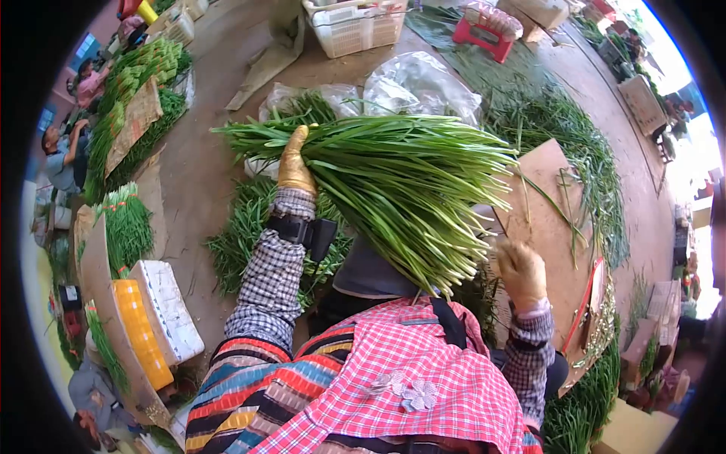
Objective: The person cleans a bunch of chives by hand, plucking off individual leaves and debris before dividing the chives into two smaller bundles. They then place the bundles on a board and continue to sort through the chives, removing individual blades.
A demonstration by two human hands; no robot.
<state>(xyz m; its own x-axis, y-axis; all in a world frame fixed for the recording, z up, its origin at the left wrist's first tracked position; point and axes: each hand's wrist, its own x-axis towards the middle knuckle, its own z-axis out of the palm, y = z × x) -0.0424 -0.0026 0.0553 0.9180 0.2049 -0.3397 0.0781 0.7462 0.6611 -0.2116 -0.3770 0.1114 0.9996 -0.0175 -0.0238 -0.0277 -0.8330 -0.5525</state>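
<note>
My left hand, in a yellowed glove, is wrapped round a large bunch of garlic chives. The bunch is held up in front of me, its leafy tips to the left and its pale stem ends fanned out to the right. My right hand, also gloved, is curled closed just below and right of the stem ends, apart from them. Whatever its fingers may hold is hidden. Under the bunch, more loose greens lie on the floor.
A brown board lies at my right with a red-edged strip on it. Loose greens spread beyond. Ahead are clear plastic bags, a white crate and a red stool. Foam boxes and people are at left.
</note>
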